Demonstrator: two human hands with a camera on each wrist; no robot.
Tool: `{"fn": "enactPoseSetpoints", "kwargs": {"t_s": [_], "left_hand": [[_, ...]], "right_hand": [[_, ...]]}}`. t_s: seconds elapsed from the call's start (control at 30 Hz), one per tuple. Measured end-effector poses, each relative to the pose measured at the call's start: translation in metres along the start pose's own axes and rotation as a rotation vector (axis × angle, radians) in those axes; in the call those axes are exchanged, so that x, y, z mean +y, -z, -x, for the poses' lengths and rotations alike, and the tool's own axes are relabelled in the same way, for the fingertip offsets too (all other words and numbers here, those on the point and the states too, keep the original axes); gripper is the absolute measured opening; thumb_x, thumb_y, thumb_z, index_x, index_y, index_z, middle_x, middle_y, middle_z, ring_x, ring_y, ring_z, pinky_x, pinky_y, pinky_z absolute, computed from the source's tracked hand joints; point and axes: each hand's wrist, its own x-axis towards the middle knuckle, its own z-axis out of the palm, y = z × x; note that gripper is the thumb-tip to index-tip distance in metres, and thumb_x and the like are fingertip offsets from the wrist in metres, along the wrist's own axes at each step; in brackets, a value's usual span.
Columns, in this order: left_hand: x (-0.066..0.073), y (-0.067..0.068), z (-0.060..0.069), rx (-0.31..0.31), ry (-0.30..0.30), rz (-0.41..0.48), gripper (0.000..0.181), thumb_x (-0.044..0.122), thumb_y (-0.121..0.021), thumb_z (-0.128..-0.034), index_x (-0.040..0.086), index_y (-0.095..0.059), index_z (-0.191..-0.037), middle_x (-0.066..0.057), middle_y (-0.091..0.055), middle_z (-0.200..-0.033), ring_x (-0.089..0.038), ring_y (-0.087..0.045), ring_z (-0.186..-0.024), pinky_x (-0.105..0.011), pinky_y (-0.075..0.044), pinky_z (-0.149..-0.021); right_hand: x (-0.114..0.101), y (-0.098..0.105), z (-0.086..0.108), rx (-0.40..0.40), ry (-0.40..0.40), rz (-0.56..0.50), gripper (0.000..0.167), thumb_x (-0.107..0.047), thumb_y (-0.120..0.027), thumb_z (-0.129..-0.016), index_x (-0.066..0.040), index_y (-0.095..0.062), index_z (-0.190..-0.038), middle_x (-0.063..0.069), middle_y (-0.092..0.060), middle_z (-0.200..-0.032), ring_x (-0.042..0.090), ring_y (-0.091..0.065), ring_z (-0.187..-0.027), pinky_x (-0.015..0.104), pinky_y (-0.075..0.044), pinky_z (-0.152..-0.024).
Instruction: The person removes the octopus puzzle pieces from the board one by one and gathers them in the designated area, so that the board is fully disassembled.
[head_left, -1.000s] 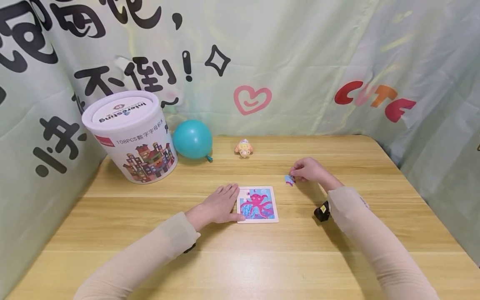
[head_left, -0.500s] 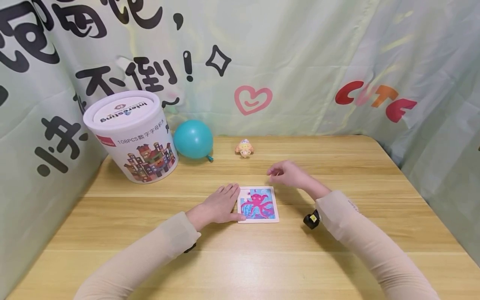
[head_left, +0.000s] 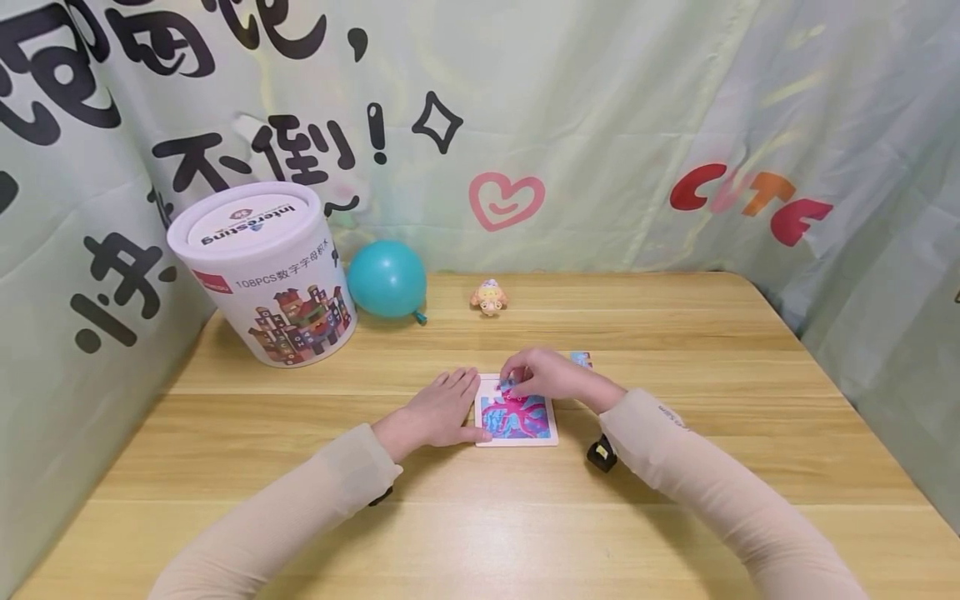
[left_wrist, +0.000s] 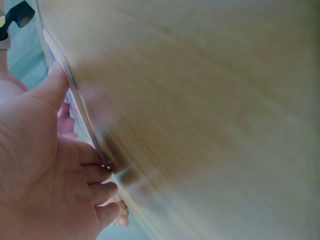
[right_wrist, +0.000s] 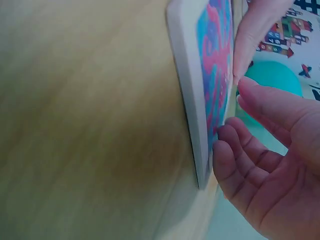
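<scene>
A small square jigsaw puzzle [head_left: 528, 423] with a pink octopus on blue lies in a pale frame on the table, its upper left corner bare. My left hand [head_left: 437, 410] rests along the frame's left edge, thumb on the lower left corner, fingers straight. Over the puzzle's top, my right hand [head_left: 553, 375] pinches a small blue puzzle piece [head_left: 507, 385] beside the bare corner. In the right wrist view, fingertips of the right hand [right_wrist: 270, 175] are at the frame's edge, and the piece is hidden. Another loose piece [head_left: 581, 359] lies behind the right hand, partly covered.
A large white toy-block bucket [head_left: 262, 275] stands at the back left. Beside it sits a teal balloon [head_left: 386, 279], and a small toy figure [head_left: 489, 297] is near the table's back edge. A printed curtain [head_left: 600, 142] hangs behind the wooden table [head_left: 480, 517].
My right hand has moved left from the loose pieces on the right to the top of the puzzle, carrying a piece. The left hand has stayed on the frame.
</scene>
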Motion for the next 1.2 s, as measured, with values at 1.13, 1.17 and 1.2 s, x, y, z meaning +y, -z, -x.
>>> {"fn": "enactPoseSetpoints", "kwargs": {"t_s": [1.13,1.17,1.2], "left_hand": [[0.0005,0.0018,0.0011,-0.004,0.0,-0.004,0.091,0.063,-0.044,-0.0856,-0.002,-0.019,-0.145,-0.015,-0.013,-0.151,-0.028,-0.011,-0.137,-0.041,-0.012,-0.109],[0.0004,0.0018,0.0012,-0.003,-0.001,-0.004,0.091,0.063,-0.044,-0.0857,-0.002,-0.019,-0.145,-0.015,-0.013,-0.151,-0.028,-0.011,-0.137,-0.041,-0.012,-0.109],[0.0002,0.0014,0.0011,-0.001,-0.002,-0.005,0.091,0.063,-0.044,-0.0857,-0.002,-0.019,-0.145,-0.015,-0.013,-0.151,-0.028,-0.011,-0.137,-0.041,-0.012,-0.109]], "right_hand": [[-0.0043,-0.0082,-0.0039,0.038,-0.076,0.087,0.024,-0.008,-0.073,-0.079,-0.009,-0.062,-0.1,0.004,-0.054,-0.086,0.017,-0.05,-0.076,0.03,-0.044,-0.067],[-0.0041,-0.0078,-0.0038,0.046,-0.079,0.078,0.024,-0.007,-0.072,-0.079,-0.008,-0.061,-0.101,0.004,-0.054,-0.086,0.016,-0.05,-0.075,0.029,-0.044,-0.067],[-0.0036,-0.0073,-0.0036,0.053,-0.078,0.066,0.024,-0.007,-0.072,-0.079,-0.006,-0.062,-0.101,0.004,-0.054,-0.085,0.016,-0.05,-0.075,0.028,-0.045,-0.067]]}}
